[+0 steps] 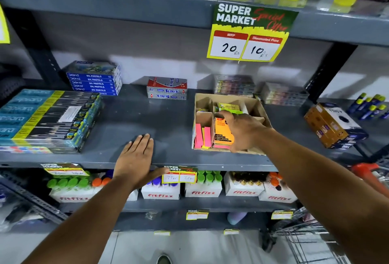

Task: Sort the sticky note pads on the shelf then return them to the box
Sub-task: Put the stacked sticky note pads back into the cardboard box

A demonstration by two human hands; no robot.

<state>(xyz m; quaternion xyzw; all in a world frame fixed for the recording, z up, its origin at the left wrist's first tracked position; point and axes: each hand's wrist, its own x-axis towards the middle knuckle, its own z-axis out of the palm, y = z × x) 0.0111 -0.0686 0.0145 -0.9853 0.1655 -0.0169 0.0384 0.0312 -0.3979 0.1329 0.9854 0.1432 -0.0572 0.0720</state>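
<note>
- The cardboard box [260, 103] sits on the grey shelf [164, 116], right of centre, with card dividers splitting it into compartments, so the pads can be kept apart by kind.
- The sticky note pads [202, 135] are all inside the box: pink and yellow ones stand on edge in the near-left compartment, an orange pad [222, 132] stands just beside them across the divider, and green-and-yellow packs [229, 107] lie in a compartment further back.
- The right hand [244, 130] reaches down into the box, palm down, fingers curved over the orange pad's upper right edge and thumb low by the box's front wall. It looks set to lift that pad, but whether the fingers have actually closed on it cannot be told, since the hand hides its own grip.
- The left hand [137, 157] lies flat and spread on bare shelf near the front lip, holding nothing. It seems to steady the person while the other arm stretches in.
- The open stretch of shelf between the left hand and the box is probably where pads would be laid out for sorting.
- Nothing appears sorted yet, so the task looks to be at its start.
</note>
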